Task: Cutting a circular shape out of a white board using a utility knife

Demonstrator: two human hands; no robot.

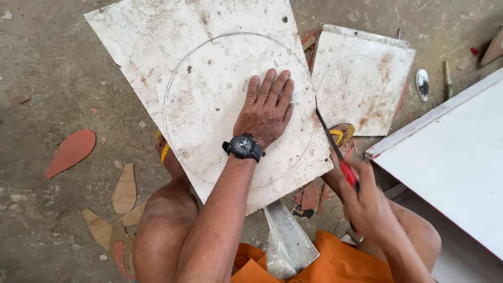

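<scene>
At mid-frame, my left hand (266,110) lay flat, fingers spread, on the white board (209,78). Lower right, my right hand (369,202) kept a closed grip around the red-handled saw (335,149) at the board's edge.

The large board (209,78) is white, soiled with brown and grey smears and dark specks, and carries a thin grey pencilled circle. To its right, the smaller board (361,78) is the same dirty white with rust-brown staining, a fainter circle and a red edge. Right of that, the panel (450,157) is clean white with a pale rim. On the large board, the wristwatch (243,147) is black. At the large board's right edge, the saw (338,152) has a dark blade and red handle. Below the board: orange shorts (325,262), yellow sandal straps (164,152). Left of it, offcuts (70,152) are terracotta red and tan on grey-brown floor (47,63).
</scene>
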